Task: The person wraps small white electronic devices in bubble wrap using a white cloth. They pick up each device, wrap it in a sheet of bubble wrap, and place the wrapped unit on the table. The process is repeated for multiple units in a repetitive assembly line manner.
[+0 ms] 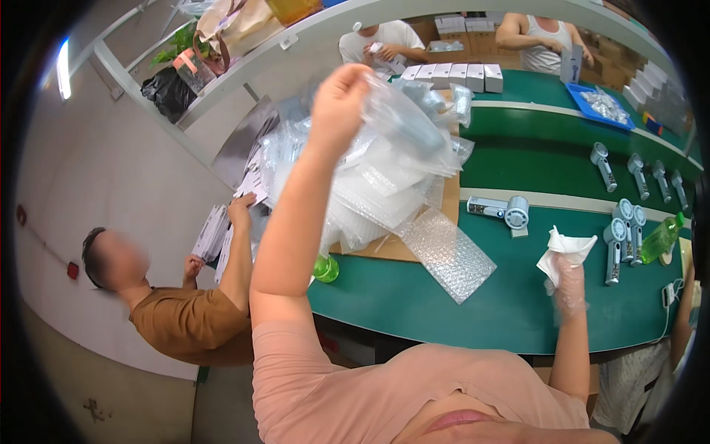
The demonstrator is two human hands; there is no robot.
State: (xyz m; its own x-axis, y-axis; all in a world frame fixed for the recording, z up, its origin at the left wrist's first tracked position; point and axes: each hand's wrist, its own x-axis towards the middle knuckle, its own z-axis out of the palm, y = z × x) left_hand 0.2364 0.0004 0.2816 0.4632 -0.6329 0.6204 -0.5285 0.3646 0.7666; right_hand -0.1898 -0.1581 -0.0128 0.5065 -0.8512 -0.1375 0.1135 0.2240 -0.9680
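Note:
My left hand is raised over the pile, its fingers pinched on the edge of a clear plastic bag. A light-blue shape shows through the bag, too blurred to name. My right hand, in a thin see-through glove, grips a crumpled white cloth or tissue above the green table. Left of that hand, a light-blue handheld fan lies on its side. Beneath my left hand, a heap of bubble-wrap bags rests on a cardboard sheet, one flat bubble-wrap bag reaching over the table.
Several more fans stand on the right beside a green bottle; others line the ledge behind. White boxes and a blue tray sit farther back. A co-worker in brown handles papers on the left; two people work opposite.

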